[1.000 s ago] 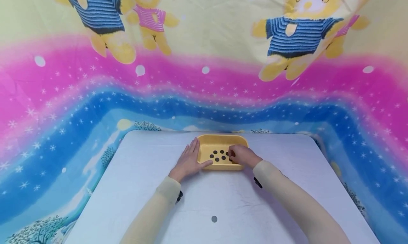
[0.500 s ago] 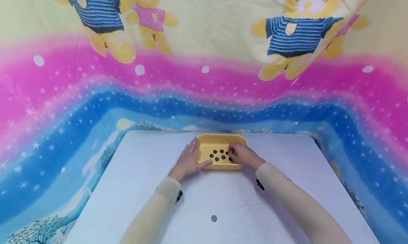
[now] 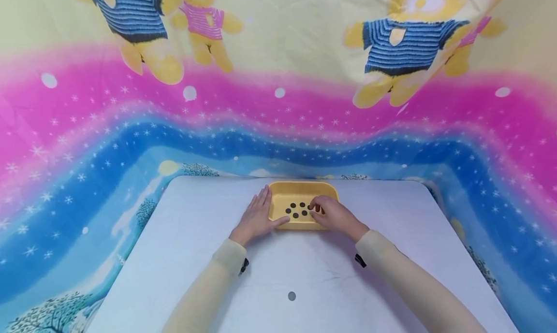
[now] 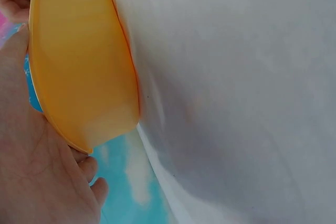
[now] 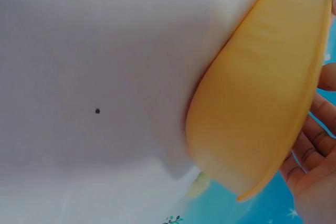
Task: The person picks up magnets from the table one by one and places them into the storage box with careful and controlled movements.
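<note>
My left hand rests against the left end of a shallow yellow plastic tray. Its fingers lie straight along the left side, and the thumb stretches over the front rim. Several small dark round discs lie on the tray floor, apart from each other. Over the tray's right end is my right hand, fingers bent, thumb and fingertips beside the rightmost visible disc. Whether they pinch a disc cannot be seen. In the right wrist view the tray wall hides the discs and the fingertips.
A single grey disc lies on the white-covered table, toward the front. The tray stands close to the table's far edge. Behind it hangs a cloth printed with bears and snowflakes.
My right hand has shifted slightly right and toward me, its thumb and fingers now more apart. A disc near the front right of the tray is no longer visible. My left hand keeps its place.
</note>
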A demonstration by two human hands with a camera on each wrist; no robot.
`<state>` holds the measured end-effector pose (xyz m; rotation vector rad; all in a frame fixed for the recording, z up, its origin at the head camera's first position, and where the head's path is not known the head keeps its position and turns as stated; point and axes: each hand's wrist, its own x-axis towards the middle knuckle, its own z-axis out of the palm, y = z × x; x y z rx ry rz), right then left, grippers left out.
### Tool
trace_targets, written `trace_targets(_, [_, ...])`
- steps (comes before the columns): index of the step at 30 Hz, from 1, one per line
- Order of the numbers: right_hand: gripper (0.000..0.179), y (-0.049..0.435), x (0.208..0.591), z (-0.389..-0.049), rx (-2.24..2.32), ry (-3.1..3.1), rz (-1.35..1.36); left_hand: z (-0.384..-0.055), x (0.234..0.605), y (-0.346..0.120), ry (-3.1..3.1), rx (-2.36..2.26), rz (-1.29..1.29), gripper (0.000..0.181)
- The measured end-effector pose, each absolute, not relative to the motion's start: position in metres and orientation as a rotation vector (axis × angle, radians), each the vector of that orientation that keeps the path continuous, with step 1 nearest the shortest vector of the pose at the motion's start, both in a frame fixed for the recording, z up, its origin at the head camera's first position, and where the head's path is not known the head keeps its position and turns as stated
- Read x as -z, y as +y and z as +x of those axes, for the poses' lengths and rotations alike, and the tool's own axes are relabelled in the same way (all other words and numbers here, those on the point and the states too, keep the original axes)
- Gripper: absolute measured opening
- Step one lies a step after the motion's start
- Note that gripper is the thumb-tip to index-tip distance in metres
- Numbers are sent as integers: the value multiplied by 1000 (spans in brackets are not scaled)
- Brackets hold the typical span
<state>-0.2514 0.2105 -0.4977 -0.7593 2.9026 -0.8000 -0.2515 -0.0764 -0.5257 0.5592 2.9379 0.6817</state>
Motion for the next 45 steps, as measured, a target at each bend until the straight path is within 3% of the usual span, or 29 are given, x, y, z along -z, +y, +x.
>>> trace_targets(23, [22, 203, 492, -175, 885, 2930, -1025, -252, 524, -76, 2947, -664, 569, 121])
trace_targets(33, [29, 191, 505, -139, 866, 2806, -1032, -252, 523, -75, 2947, -648, 556, 123])
trace_targets(45, [31, 181, 528, -116, 804, 2710, -1230, -251, 524, -75, 2943, -644, 570, 124])
